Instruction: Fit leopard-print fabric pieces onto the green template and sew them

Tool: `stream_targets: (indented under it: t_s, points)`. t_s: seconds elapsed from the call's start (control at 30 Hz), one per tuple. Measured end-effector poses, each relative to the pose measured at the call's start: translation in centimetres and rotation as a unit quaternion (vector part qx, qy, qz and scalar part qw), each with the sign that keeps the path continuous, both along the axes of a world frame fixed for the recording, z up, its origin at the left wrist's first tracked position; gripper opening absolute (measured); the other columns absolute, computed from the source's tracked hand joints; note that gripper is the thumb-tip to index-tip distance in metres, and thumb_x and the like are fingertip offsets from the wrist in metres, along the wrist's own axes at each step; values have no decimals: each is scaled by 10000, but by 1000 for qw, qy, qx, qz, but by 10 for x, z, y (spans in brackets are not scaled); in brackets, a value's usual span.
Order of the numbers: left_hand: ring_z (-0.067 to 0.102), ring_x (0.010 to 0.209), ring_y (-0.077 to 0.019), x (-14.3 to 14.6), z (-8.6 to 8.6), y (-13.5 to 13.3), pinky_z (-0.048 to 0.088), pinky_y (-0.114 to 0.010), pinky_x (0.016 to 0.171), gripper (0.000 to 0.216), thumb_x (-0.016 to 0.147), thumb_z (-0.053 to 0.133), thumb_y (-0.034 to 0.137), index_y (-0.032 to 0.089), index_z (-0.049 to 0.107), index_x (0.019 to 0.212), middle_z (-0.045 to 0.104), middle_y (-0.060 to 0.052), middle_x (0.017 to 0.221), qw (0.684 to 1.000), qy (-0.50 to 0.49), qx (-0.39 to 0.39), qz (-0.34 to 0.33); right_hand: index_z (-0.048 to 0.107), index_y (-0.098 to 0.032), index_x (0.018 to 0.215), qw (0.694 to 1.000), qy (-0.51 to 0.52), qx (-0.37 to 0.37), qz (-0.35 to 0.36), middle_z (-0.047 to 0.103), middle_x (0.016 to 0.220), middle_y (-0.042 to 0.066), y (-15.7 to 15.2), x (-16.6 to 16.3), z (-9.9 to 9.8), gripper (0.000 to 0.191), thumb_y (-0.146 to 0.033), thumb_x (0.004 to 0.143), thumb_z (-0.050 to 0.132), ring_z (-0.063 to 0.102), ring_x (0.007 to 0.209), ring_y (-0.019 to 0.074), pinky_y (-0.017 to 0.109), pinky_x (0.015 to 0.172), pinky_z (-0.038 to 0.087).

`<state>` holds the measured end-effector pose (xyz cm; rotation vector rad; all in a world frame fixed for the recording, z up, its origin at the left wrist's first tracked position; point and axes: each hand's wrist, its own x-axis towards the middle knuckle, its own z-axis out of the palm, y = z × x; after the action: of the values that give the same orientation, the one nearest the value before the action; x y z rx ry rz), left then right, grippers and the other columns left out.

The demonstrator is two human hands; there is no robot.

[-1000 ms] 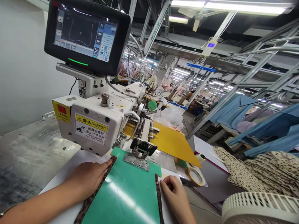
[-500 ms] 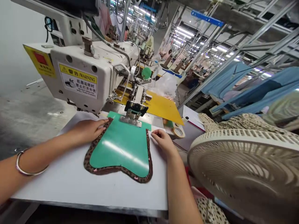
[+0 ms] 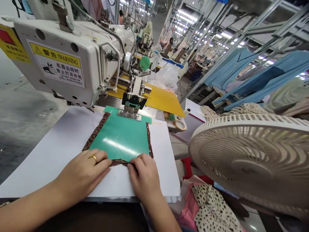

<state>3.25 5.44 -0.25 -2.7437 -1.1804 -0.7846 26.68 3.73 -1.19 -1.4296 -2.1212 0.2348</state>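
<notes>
A green plastic template (image 3: 120, 132) lies on the white tabletop, its upper end under the metal clamp (image 3: 130, 112) of a sewing machine. Dark brown leopard-print fabric (image 3: 98, 130) shows as a border around the template's sides and front. At the front left corner my left hand (image 3: 84, 169), a gold ring on one finger, has its fingers closed on the fabric edge. My right hand (image 3: 146, 174) pinches that edge just right of the middle notch, thumb and index finger together. Both hands cover the front corners of the fabric.
The machine head (image 3: 65, 61) with its warning label stands at the left, its needle area beside the template. A large fan (image 3: 241, 167) is close on the right. Spotted fabric (image 3: 210, 206) hangs below it. A tape roll (image 3: 180, 125) lies beyond the tabletop.
Both hands have come from the template's upper sides down to its front edge and now hold the fabric there. The camera view has shifted, so the machine sits farther left and higher.
</notes>
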Motion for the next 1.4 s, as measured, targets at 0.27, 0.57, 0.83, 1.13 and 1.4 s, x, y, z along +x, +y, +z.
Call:
stream_targets:
  t_s: [0.27, 0.57, 0.83, 1.13, 1.4]
  points:
    - [467, 646, -207, 23, 3, 12, 352, -335, 594, 294, 923, 454, 78, 174, 694, 784, 556, -48, 716, 993, 85, 79, -32, 529, -208, 737, 995, 39, -94, -20, 528, 760, -10, 19, -2, 14, 173, -125, 862, 615, 527, 747, 168, 297, 657, 336]
    - [507, 629, -185, 24, -2, 8, 376, -317, 599, 386, 909, 384, 32, 190, 734, 948, 565, -30, 702, 993, 78, 83, -35, 548, -200, 802, 999, -17, -45, 4, 542, 812, 26, 12, 0, 8, 137, -160, 932, 535, 522, 799, 193, 306, 694, 365]
    - [540, 722, -211, 9, -25, -7, 418, -337, 664, 377, 931, 386, 120, 214, 687, 1137, 596, -52, 837, 1000, 23, 17, -5, 559, -215, 985, 998, 44, 2, -44, 580, 973, 46, -31, 30, 0, 138, -114, 930, 482, 524, 918, 221, 356, 798, 393]
    - [602, 762, -210, 31, -21, -5, 409, -352, 695, 299, 989, 428, 259, 185, 710, 1053, 605, -46, 833, 999, 1, 41, -3, 583, -215, 856, 979, 110, -33, -168, 571, 887, 22, -39, 46, -8, 74, -191, 921, 557, 520, 851, 211, 357, 764, 367]
    - [592, 759, -200, 32, -22, -1, 390, -350, 709, 266, 983, 414, 219, 192, 676, 1019, 604, -39, 830, 998, -3, 52, -17, 474, -207, 737, 969, 71, -23, -235, 536, 826, 16, -22, 29, -15, 182, -65, 811, 560, 504, 833, 222, 368, 761, 343]
